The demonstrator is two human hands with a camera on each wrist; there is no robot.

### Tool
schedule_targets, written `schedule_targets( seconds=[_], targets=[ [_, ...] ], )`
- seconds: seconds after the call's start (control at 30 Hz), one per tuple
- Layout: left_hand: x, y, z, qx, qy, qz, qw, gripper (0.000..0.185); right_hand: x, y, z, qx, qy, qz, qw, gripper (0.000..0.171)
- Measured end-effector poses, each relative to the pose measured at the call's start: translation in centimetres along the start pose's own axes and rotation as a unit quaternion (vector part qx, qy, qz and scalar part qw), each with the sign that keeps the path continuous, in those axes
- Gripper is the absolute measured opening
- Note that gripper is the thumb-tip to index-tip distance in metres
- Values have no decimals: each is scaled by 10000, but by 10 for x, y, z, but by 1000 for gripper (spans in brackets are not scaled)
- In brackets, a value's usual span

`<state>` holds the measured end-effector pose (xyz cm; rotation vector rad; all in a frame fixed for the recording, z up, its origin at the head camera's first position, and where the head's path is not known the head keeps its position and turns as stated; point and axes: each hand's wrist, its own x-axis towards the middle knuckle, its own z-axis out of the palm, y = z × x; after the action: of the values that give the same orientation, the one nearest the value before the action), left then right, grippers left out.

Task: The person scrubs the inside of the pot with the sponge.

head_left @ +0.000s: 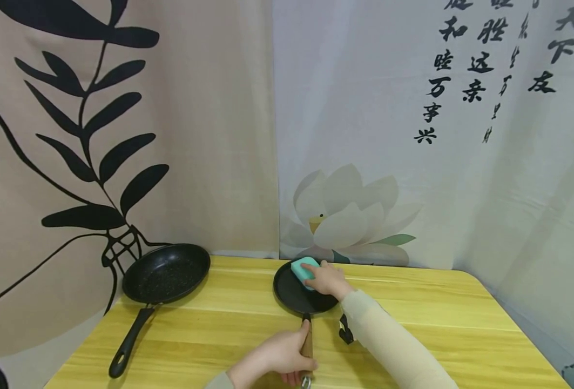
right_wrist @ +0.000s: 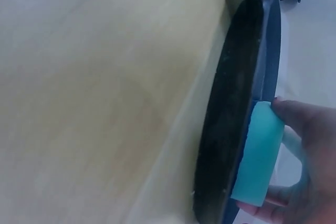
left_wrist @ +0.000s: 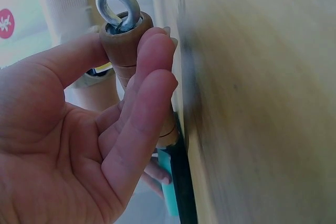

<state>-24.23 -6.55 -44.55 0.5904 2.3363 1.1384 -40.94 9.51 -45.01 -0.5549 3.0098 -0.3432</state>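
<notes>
1. Two black pans sit on the table. The flat pan [head_left: 296, 294] is in the middle, near the back edge, and it holds a teal sponge [head_left: 304, 268] at its far side. The deeper frying pan [head_left: 166, 273] stands well apart to the left, with nothing inside it, and its black handle points toward the front edge.
2. One small black object [head_left: 346, 330] lies on the table just beside the right forearm; I cannot tell what it is.
3. The table [head_left: 461, 319] is of light yellow wood with a visible grain. Behind it hang two cloth backdrops: a beige one [head_left: 209, 135] with black leaves on the left, and a pale one [head_left: 510, 178] with a white lotus and black Chinese writing on the right.
4. The left hand [head_left: 279, 356] grips the wooden handle [left_wrist: 126, 43] of the flat pan close to the front edge. The fingers [left_wrist: 149, 77] are curled around the wood, the thumb lies on the other side, and a metal ring [left_wrist: 118, 6] sticks out at the end of the handle.
5. The right hand [head_left: 328, 280] holds the sponge against the inner surface of the flat pan. The fingertips [right_wrist: 286, 111] are bent over the upper side of the sponge and the thumb is under its end, so the sponge is pinched between them.
</notes>
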Motion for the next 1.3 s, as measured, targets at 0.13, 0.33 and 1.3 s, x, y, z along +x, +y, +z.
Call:
schedule_targets(
  seconds=[0.13,0.33,1.3],
  targets=[
    [10,-14,1,252,-143,6,9996,95,-2,3,-1,44,26,21,10000,55],
    [22,-32,4,334,-171,1,9993,101,-6,9,-2,21,5,83,10000,55],
    [75,-105,16,-296,-483,258,9981,115,-32,16,-2,32,89,179,9998,55]
  ],
)
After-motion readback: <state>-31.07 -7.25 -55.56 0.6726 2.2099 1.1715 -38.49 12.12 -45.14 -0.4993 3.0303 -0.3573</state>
